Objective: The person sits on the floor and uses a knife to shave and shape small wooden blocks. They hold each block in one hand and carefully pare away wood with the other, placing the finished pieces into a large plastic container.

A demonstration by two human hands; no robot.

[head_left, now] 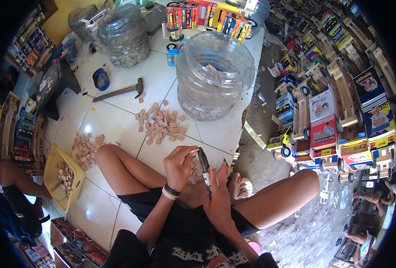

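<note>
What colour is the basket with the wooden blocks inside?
Basket: yellow, best seen in the head view.

Room interior, seen from above: a low black stand [57, 85], with a flat top scattered with small bits, rests on a white tiled floor [113, 116]; the large, glossy tiles, parted by thin dark joints, extend from the stand's base to its right; beyond the stand, a yellow wall [61, 17]; well to the right of the stand, past the tiled edge, a rough grey ground surface [292, 232], littered with pale scraps; nearer the viewer than the stand, bright glare spots [87, 128] of reflected light
</note>
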